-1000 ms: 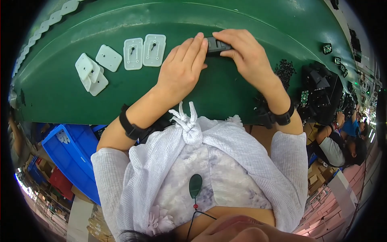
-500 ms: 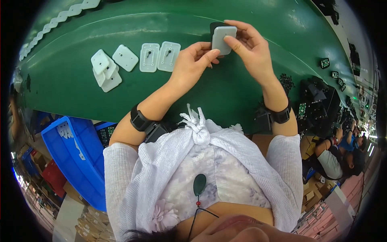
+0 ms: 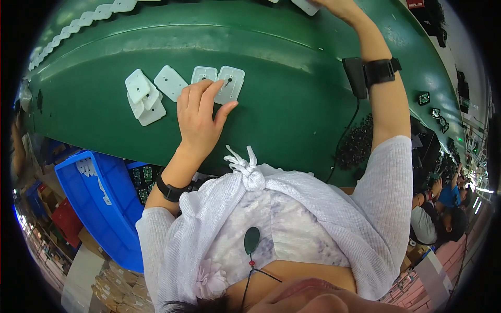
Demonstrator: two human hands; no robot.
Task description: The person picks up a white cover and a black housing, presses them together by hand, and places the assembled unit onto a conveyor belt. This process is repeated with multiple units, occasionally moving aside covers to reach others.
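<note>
My left hand [image 3: 199,115] is over two white plastic cover shells. Its fingertips reach across the lower part of the left shell [image 3: 204,71], and its thumb is apart from the fingers beside the right shell [image 3: 230,91]. Each shell lies with its inner side up and has a small dark part at its middle. My right hand [image 3: 336,6] is stretched to the far upper edge, where the picture cuts off its fingers. A white plastic plate [image 3: 305,6] is at its fingertips; whether they grip it cannot be seen.
Flat white plates [image 3: 138,86] overlap at the left, with a single plate [image 3: 170,83] beside them. A row of white plates [image 3: 86,20] runs along the far left. Small black parts [image 3: 356,143] lie in a pile at the right. A blue bin [image 3: 99,203] stands below the table at the left.
Both hands were together holding a light plate with a dark piece behind it. Now my right hand has moved far forward, and my left hand has moved left over the shells.
</note>
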